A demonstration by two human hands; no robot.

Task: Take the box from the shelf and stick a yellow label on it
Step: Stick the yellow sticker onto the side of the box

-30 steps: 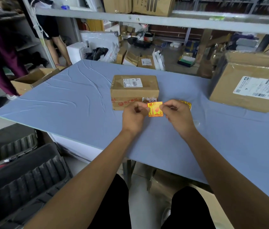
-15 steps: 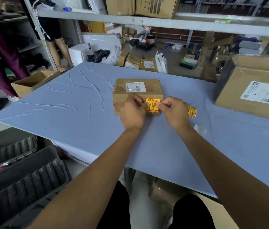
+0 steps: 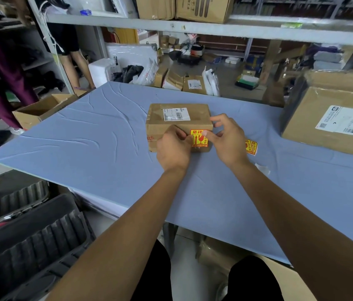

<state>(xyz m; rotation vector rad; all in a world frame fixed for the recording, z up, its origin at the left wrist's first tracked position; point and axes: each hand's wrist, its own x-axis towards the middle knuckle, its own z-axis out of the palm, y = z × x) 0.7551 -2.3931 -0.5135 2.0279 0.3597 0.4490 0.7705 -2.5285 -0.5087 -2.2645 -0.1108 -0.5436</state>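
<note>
A small brown cardboard box (image 3: 177,127) with a white shipping label on top sits on the blue table (image 3: 97,148). A yellow label (image 3: 199,141) with red print lies flat against the box's near face. My left hand (image 3: 174,149) is curled at the label's left edge, fingertips on it. My right hand (image 3: 228,140) has its thumb pressed on the label's upper right part, and its other fingers are spread by the box's right top corner.
More yellow labels (image 3: 251,147) lie on the table just right of my right hand. A large cardboard box (image 3: 331,118) stands at the right. An open carton (image 3: 43,108) sits off the table's left edge. A shelf (image 3: 192,29) with boxes runs overhead, and people stand at the far left.
Both hands carried the yellow label forward from above the table onto the box's near face. My right fingers have spread apart, with only the thumb still on the label.
</note>
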